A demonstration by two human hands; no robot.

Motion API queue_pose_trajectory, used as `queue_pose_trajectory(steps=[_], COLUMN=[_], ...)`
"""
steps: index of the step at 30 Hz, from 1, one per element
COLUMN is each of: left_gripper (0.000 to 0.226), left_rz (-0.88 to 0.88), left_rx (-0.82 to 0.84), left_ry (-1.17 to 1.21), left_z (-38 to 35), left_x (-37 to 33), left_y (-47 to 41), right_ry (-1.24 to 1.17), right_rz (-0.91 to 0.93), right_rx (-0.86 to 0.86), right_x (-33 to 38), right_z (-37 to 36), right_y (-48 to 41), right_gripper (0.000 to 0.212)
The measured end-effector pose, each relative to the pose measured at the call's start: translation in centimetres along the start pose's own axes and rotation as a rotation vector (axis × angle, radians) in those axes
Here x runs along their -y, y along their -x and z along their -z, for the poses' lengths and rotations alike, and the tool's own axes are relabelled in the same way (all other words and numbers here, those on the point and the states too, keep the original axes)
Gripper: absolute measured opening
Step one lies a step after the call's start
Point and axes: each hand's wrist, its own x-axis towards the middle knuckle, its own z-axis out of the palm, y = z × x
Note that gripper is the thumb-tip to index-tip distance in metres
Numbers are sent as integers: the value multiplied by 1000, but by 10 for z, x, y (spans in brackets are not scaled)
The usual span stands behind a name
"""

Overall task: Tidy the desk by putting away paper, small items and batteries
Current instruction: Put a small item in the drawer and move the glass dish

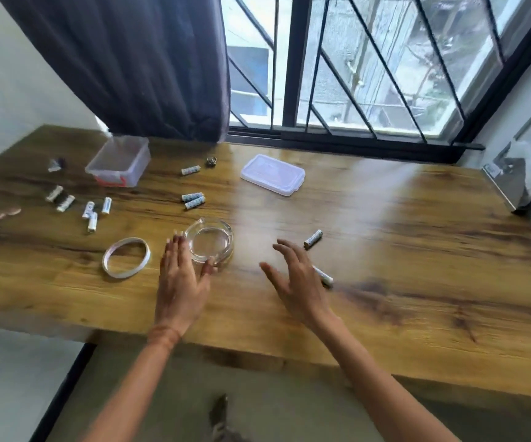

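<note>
L hand (183, 275) touches glass ashtray (210, 244) at its near-left side, fingers straight, grip apart. R hand (296, 279) right of ashtray, fingers spread, grip apart, holding nothing; battery (323, 277) just beside it, partly hidden. Loose batteries (93, 212) left of ashtray. Clear box (117, 165) behind-left, lid (272, 174) behind-right, all on surface (417, 282).

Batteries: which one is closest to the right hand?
The battery partly hidden behind the right hand. The second battery lies farther off, toward the window; the rest lie far left.
</note>
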Motion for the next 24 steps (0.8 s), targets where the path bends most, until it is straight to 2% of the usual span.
queue_pose_trajectory(steps=[2, 5, 11, 14, 18, 24], left_gripper=[71, 64, 48, 45, 40, 41], left_rz=[101, 153, 66, 66, 83, 64], left_rx=[43, 149, 424, 454, 447, 494], left_ry=[78, 136, 343, 440, 505, 628], left_z=[4, 6, 7, 7, 9, 10], left_x=[16, 37, 63, 67, 65, 42], left_y=[-26, -58, -90, -97, -101, -118], right_ry=[-95, -190, -209, -218, -213, -203], right_rz=[-68, -173, -185, -223, -186, -230], right_rx=[102, 174, 396, 338, 230, 111], right_x=[14, 28, 28, 25, 25, 16], right_z=[-19, -45, -81, -91, -91, -68], right_y=[-31, -64, -83, -83, -82, -89], right_gripper=[52, 58, 101, 105, 101, 105])
